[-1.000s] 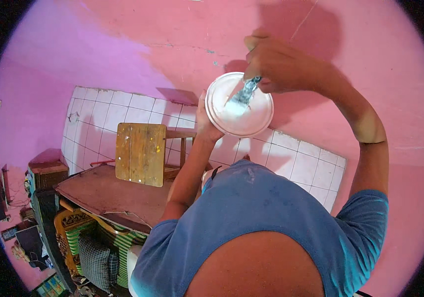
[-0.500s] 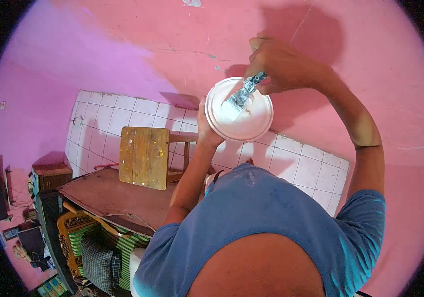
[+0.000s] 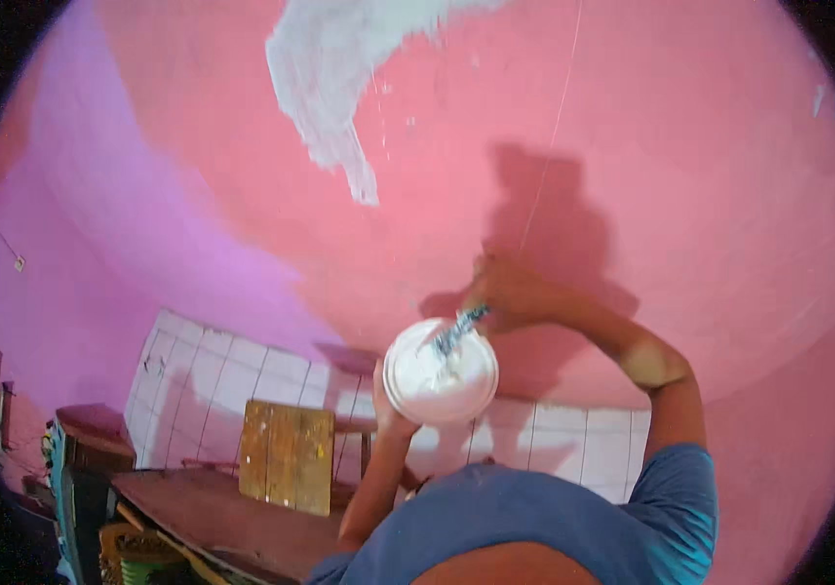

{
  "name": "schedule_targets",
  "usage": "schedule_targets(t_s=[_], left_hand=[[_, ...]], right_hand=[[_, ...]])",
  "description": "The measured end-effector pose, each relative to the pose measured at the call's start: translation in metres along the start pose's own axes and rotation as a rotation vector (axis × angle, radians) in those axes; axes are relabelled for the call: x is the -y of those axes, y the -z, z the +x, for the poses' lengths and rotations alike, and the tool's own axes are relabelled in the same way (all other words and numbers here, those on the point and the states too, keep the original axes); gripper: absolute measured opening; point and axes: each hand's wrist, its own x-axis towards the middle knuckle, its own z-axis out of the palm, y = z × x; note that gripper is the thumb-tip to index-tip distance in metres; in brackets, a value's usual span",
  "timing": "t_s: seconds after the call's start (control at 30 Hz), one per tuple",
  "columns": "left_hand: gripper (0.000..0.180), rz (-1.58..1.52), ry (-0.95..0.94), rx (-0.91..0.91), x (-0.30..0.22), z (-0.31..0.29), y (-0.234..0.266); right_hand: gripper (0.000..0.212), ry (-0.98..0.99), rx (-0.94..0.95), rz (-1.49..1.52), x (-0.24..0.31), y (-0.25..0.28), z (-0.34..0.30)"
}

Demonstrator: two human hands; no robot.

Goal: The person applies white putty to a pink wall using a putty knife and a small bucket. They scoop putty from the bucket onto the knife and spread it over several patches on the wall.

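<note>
My left hand (image 3: 391,416) holds a round white tub (image 3: 442,409) from its left side, in front of my chest. Whitish paste lies inside it. Closed around the handle of a paint-smeared putty knife (image 3: 460,330) is my right hand (image 3: 513,292), just above the tub's far rim. The knife's blade slants down into the paste, and its tip is blurred there. Beyond both hands stands the pink wall (image 3: 437,234), with a broad white smear (image 3: 325,88) on its upper part.
White tiles (image 3: 276,370) line the wall's lower part. A paint-spotted wooden stool (image 3: 288,456) stands to the left, beside a brown tabletop (image 3: 213,512). Farther left is a wooden cabinet (image 3: 96,439). Purple paint (image 3: 144,185) covers the wall's left side.
The view has tilted up, bringing the white smear on the wall into sight. Tub and hands sit lower in the picture. The knife still dips into the tub.
</note>
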Motion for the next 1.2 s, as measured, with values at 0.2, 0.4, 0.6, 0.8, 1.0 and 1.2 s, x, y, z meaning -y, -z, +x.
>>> schedule_targets(t_s=[0.2, 0.4, 0.6, 0.8, 1.0, 1.2], left_hand=[[0.066, 0.078, -0.119, 0.033, -0.017, -0.005, -0.001], [0.070, -0.140, -0.113, 0.131, -0.025, 0.015, -0.012], [0.071, -0.149, -0.098, 0.207, -0.020, 0.014, -0.041], [0.072, -0.215, -0.153, 0.137, -0.016, 0.001, -0.068], [0.073, -0.199, -0.209, 0.117, -0.008, 0.002, -0.072], [0.072, -0.252, -0.177, 0.122, -0.014, 0.010, -0.079]], right_hand=[[0.015, -0.166, -0.058, 0.118, 0.004, 0.039, -0.038], [0.021, -0.211, -0.158, 0.107, -0.004, 0.025, -0.067], [0.028, -0.215, -0.291, 0.245, 0.013, 0.020, -0.068], [0.024, -0.216, -0.371, 0.248, 0.028, 0.035, -0.070], [0.024, -0.207, -0.313, 0.205, 0.021, 0.044, -0.082], [0.025, -0.237, -0.395, -0.036, 0.031, 0.065, -0.071]])
